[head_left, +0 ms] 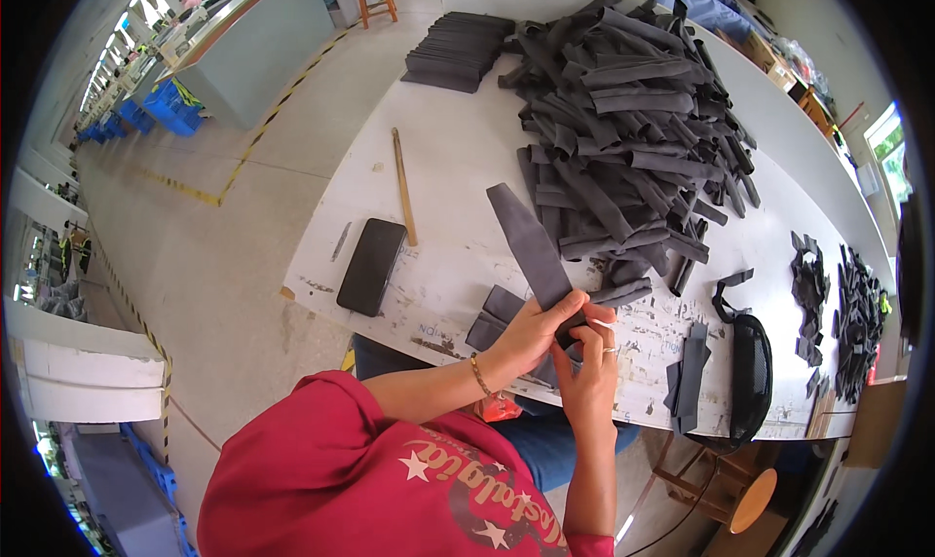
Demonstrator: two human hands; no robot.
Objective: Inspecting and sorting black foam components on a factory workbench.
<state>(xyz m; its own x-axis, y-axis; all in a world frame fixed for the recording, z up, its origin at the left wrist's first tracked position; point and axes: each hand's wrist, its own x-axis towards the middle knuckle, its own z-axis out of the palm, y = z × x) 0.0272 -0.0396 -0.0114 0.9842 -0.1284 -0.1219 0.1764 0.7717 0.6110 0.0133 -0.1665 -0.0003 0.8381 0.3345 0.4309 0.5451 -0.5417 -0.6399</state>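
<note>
A dark grey fabric strip [527, 238] slants up and away from my two hands above the table's near edge. My left hand [534, 335], with a bracelet at the wrist, is closed round its lower part, thumb on top. Right beside it, my right hand [591, 357] has its fingers bent in a pinch at the strip's lower end, which the fingers partly hide. Under and left of the hands lie folded dark fabric pieces [493, 315]. Just beyond the hands rises a large heap of similar dark strips [623, 119].
A neat stack of strips [458, 53] lies at the table's far left. A wooden stick [404, 189] and a black phone [372, 267] are left of my hands. At right sit a black mesh case [750, 380], flat dark strips [690, 377] and small dark piles [857, 323]. A stool [750, 501] stands below.
</note>
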